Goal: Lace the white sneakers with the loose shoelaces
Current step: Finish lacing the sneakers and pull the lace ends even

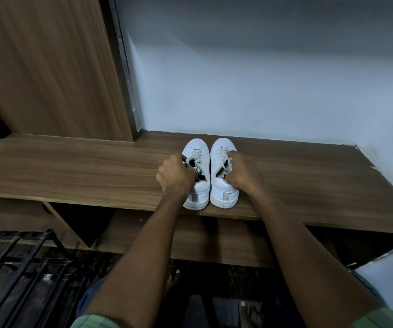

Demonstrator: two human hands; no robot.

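Two white sneakers stand side by side on a wooden shelf, heels toward me, near its front edge. The left sneaker and the right sneaker both show off-white laces crossing their upper eyelets. My left hand grips the left sneaker at its opening, fingers curled over the collar. Over the right sneaker, my right hand has its fingers curled into the opening and around the lace there. The lower laces are hidden by my hands.
A wooden cabinet panel rises at the left, a pale wall behind. A black metal rack stands on the dark floor at lower left. A white surface juts in at lower right. My bare feet show below the shelf.
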